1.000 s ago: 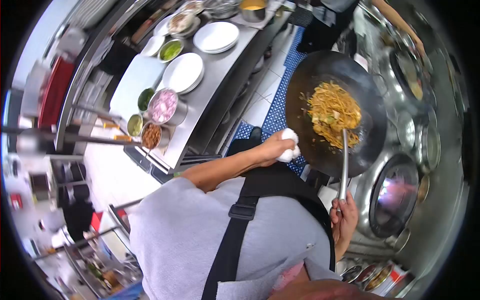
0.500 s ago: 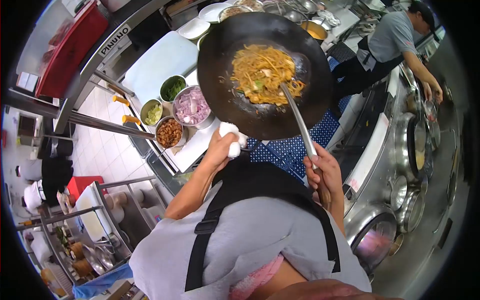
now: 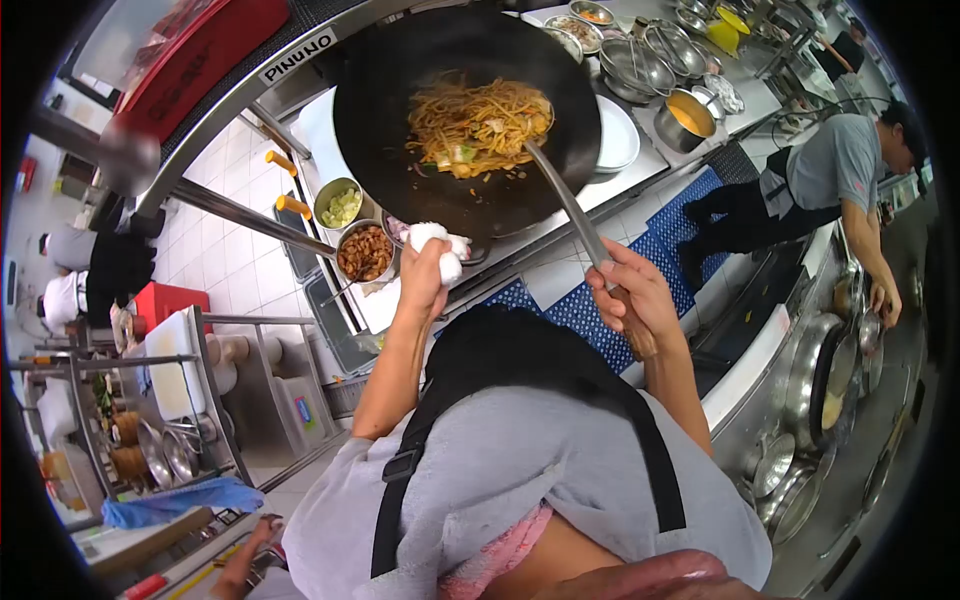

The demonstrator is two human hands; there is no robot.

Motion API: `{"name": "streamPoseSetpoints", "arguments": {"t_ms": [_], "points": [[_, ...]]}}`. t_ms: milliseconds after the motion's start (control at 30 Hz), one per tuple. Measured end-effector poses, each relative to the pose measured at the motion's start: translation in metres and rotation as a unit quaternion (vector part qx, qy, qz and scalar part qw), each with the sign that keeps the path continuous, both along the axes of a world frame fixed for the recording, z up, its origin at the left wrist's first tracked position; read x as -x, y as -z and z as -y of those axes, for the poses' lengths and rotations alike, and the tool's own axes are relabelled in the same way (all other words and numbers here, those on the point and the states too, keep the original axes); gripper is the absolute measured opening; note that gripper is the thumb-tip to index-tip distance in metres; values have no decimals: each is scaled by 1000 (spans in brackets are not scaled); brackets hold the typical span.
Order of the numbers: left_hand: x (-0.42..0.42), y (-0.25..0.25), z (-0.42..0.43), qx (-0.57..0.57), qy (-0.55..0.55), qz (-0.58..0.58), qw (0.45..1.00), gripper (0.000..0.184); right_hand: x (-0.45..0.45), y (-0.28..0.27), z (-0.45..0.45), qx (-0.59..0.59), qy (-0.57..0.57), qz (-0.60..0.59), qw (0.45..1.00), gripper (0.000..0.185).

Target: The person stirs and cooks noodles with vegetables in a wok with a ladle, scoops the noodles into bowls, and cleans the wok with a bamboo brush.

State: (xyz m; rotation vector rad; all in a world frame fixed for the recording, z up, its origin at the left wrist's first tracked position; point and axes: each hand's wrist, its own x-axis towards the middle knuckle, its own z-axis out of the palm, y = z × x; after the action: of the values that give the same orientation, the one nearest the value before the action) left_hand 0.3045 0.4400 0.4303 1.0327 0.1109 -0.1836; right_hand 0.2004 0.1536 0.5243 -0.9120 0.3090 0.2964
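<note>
A large dark wok is held up in front of me over the steel counter, with a heap of fried noodles in its middle. My left hand is closed on a bunched white cloth at the wok's near edge. In my right hand is the handle of a metal ladle, whose head rests in the noodles. Just left of the cloth stand a pot of brown chopped pieces and a pot of green pieces; the pink onions are mostly hidden.
White plates lie right of the wok. A pot of orange liquid and metal bowls stand further along the counter. At right, a co-worker bends over a stove with pans. A steel rail runs at left.
The view has swung right, away from the stove. The wok, noodles and ladle have moved from over the floor to over the counter. Both hands have kept their grips.
</note>
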Motion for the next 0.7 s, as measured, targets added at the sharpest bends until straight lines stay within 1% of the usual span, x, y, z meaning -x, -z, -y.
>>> {"name": "streamPoseSetpoints", "arguments": {"t_ms": [67,200,233,267,333,367,400,433,467,500,600,633,700], "points": [[0,-2,7,-6,-50,0,999,19,-9,3,8,-5,-14,5,1000,45],[-1,-7,14,-26,-108,25,993,14,-27,13,21,1,-55,20,998,44],[-4,-2,12,-12,-120,3,993,11,-30,16,23,-3,-62,20,998,44],[-3,-7,15,-11,-138,-2,990,9,-33,19,25,-6,-69,19,997,44],[-4,-11,17,-12,-174,-14,985,12,-32,22,25,-15,-75,12,997,45],[-15,16,8,-24,-188,10,982,17,-30,23,26,-11,-75,16,997,45],[-22,22,6,-29,-203,35,978,18,-31,22,25,-5,-74,23,997,45],[-28,27,5,-32,-217,59,974,18,-28,21,25,6,-76,28,997,49],[-33,26,4,-36,-229,83,969,19,-27,21,23,18,-72,25,997,51],[-36,25,5,-48,-256,72,963,23,-24,22,20,29,-68,20,997,53],[-45,26,4,-68,-308,116,942,25,-14,25,12,64,-63,19,996,58],[-55,43,-4,-97,-333,145,927,26,-13,29,8,74,-62,24,995,60],[-54,42,-11,-137,-331,126,925,33,-8,42,6,119,-60,28,991,63]]}}
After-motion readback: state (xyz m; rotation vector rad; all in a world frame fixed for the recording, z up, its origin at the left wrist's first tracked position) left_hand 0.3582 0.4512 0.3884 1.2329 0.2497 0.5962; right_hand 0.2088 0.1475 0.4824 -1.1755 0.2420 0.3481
